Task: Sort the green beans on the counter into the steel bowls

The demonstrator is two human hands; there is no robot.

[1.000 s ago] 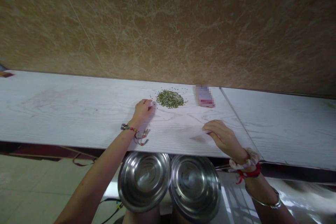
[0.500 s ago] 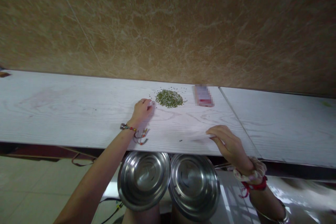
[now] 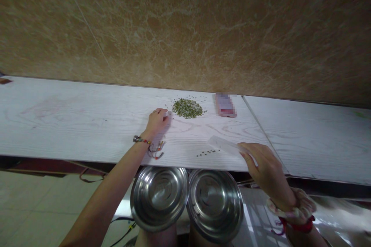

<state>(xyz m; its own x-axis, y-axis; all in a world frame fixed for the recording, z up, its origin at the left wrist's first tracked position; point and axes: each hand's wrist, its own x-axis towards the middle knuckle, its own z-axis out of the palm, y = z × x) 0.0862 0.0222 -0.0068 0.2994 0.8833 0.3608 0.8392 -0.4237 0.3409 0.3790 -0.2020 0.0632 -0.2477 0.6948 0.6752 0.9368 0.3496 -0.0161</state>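
Note:
A pile of small green beans, like mung beans (image 3: 188, 108), lies spread on the white wood-grain tabletop (image 3: 87, 123). Just left of it, my left hand (image 3: 157, 121) rests on the table with fingers bent together; whatever they hold, if anything, is hidden. My right hand (image 3: 262, 162) is closed on one end of a flat translucent strip (image 3: 224, 143), which points left above the table. Below the strip's far end, several loose beans (image 3: 208, 152) lie in a short slanting row near the front edge.
Two shiny steel bowls, a left one (image 3: 159, 198) and a right one (image 3: 216, 204), sit side by side on the lap below the table edge. A phone (image 3: 225, 105) lies right of the pile. Behind the table rises a brown marbled wall (image 3: 185, 34).
My right hand has moved right and slightly down with the strip, now showing its flat face. More loose beans now show in the row near the front edge. My left hand stays put.

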